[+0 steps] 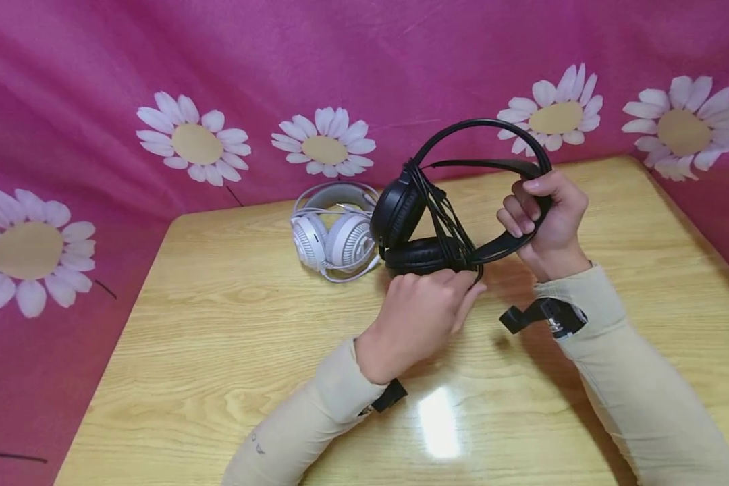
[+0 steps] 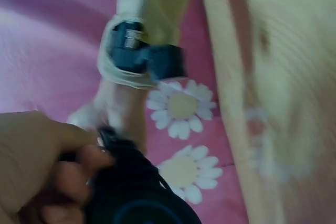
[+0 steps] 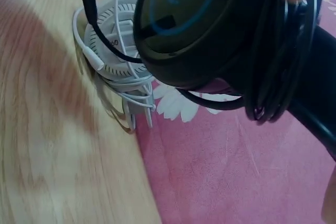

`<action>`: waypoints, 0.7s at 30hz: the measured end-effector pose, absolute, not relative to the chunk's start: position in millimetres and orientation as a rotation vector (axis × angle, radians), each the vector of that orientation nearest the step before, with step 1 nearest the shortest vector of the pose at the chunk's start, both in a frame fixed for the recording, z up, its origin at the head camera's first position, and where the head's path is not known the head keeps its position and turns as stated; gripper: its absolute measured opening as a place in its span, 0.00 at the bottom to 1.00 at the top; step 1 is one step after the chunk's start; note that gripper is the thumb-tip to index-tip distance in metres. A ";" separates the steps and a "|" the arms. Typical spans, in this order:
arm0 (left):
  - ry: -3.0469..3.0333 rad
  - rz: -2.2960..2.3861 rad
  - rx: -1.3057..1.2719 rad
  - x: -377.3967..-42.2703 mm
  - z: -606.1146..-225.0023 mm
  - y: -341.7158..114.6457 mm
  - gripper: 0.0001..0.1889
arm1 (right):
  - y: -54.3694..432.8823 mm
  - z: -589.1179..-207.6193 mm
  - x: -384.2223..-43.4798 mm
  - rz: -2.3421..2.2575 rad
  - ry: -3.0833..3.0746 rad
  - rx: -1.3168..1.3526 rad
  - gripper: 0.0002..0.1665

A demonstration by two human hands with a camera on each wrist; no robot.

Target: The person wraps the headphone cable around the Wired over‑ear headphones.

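Observation:
A black headset is held up above the table, its ear cups toward the left. My right hand grips its headband, fingers curled round the band. Below the lower ear cup, my left hand has its fingers curled at the black cable, which is looped in a bundle across the headset. The left fingertips are partly hidden in the head view. In the right wrist view, a thin microphone boom sticks out past the ear cup, and a fingertip lies over the cable loops.
White headphones with a white cable rest on the wooden table, close behind and left of the black headset. Pink cloth with daisies hangs along the table's back and sides. Each wrist wears a black strapped camera.

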State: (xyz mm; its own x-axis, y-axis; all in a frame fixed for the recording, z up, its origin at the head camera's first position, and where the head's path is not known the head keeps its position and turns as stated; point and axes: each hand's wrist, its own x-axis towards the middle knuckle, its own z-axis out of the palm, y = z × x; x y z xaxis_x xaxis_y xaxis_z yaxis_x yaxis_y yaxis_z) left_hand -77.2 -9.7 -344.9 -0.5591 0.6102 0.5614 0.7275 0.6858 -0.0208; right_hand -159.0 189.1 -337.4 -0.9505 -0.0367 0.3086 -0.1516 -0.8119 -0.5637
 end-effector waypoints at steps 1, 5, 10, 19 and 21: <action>-2.321 -0.300 -1.035 -78.9 -346.4 -10.5 0.13 | 190.0 -338.4 -159.3 2.924 -0.919 0.472 0.18; -2.188 -0.286 -1.031 -87.2 -351.8 -12.6 0.11 | 193.2 -340.9 -161.8 2.977 -0.955 0.463 0.20; -2.194 -0.353 -0.990 -99.8 -353.3 -14.7 0.12 | 191.6 -340.7 -170.0 2.996 -1.122 0.482 0.21; -2.237 -0.493 -0.979 -110.9 -366.0 -12.8 0.13 | 204.5 -348.9 -187.8 3.248 -1.082 0.462 0.29; -2.234 -0.518 -0.987 -113.0 -369.4 -9.1 0.13 | 209.9 -353.5 -192.5 3.328 -1.019 0.454 0.30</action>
